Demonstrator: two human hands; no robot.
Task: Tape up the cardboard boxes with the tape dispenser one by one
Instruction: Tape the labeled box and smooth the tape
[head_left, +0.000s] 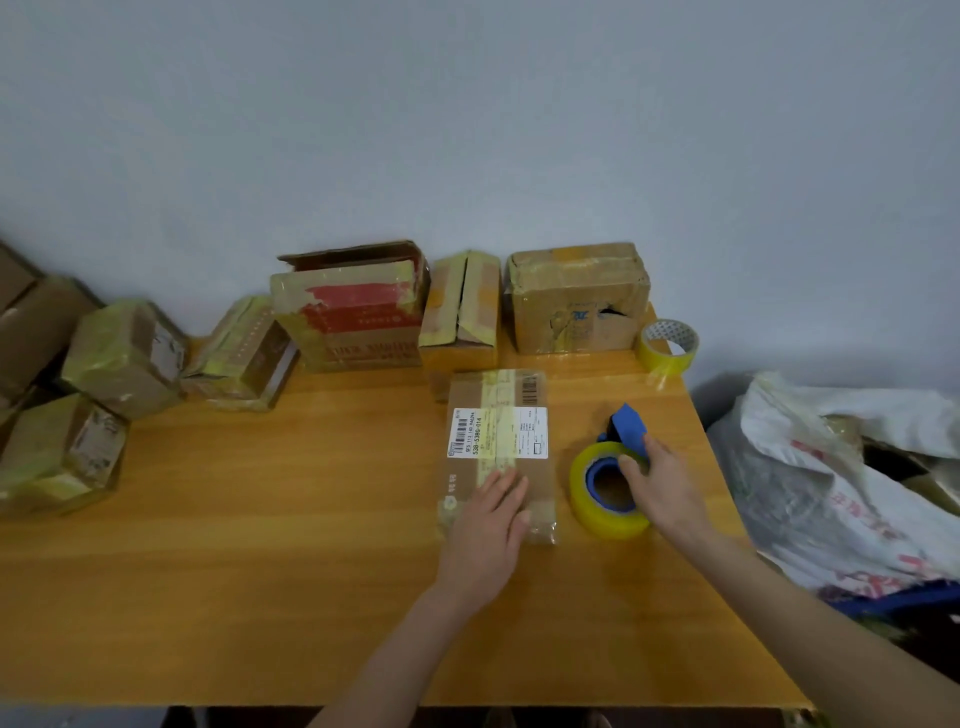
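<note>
A flat cardboard box (496, 415) with a white shipping label and a strip of yellowish tape down its middle lies on the wooden table (260, 545). My left hand (488, 530) rests flat on the near end of the box, fingers straight. To its right lies the blue tape dispenser (610, 483) with a yellow tape roll. My right hand (657, 483) grips the dispenser, with fingers curled into the roll's core.
Several taped boxes (358, 306) line the wall at the back and stack up at the left edge (78, 405). A spare yellow tape roll (668, 345) sits at the back right corner. A white sack (841, 478) lies beyond the table's right edge.
</note>
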